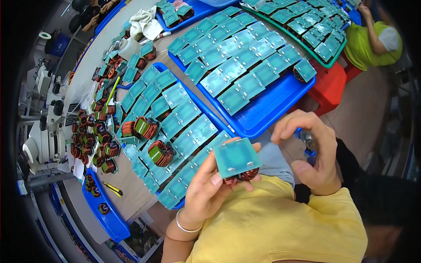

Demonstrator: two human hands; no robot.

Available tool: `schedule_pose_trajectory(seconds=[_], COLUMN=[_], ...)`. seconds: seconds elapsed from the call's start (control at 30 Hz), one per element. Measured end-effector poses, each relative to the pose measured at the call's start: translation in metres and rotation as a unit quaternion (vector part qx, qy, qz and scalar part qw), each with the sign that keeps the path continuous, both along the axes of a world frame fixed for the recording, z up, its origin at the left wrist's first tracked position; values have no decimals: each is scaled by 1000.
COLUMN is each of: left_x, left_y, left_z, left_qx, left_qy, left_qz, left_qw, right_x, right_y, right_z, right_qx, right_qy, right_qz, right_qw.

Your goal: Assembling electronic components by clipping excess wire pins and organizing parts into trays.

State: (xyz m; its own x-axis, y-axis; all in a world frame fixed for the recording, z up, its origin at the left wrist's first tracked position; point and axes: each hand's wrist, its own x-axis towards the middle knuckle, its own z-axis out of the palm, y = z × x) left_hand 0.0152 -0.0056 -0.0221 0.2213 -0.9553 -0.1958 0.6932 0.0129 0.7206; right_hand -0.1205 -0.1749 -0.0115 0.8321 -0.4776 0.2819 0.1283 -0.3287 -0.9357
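My left hand (205, 186) is closed around a toroidal coil (242, 175) with copper-coloured windings. The coil's square green base plate (237, 156) is turned upward, with short metal pins near its edges. To the right, apart from the coil, my right hand (322, 151) curls around a small pair of blue-handled cutters (308, 142); its jaws are hard to make out. Beneath and left of my left hand, a blue tray (193, 97) holds rows of the same green plates. Coils with their windings up (161, 153) lie on top of these plates.
A second blue tray (256, 131) and a green tray (330, 65) hold more plates. Many loose coils (98, 136), a yellow knife (112, 188) and a white cloth (144, 24) lie on the table. A red stool (330, 90) stands right; another person (372, 41) sits beyond.
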Motion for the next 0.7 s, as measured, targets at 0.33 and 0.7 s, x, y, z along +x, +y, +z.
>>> schedule_pose_trajectory(seconds=[0.33, 0.7], left_x=[-1, -10], left_y=[0, -2], left_z=[-12, -6], left_qx=[36, 68], left_qy=[-272, -375], left_qz=[112, 172], left_qw=[955, 909], right_x=[0, -6], right_y=[0, 4], right_z=[3, 10], right_qx=[-332, -370], right_qy=[99, 124], right_qz=[87, 88], right_qw=[934, 917])
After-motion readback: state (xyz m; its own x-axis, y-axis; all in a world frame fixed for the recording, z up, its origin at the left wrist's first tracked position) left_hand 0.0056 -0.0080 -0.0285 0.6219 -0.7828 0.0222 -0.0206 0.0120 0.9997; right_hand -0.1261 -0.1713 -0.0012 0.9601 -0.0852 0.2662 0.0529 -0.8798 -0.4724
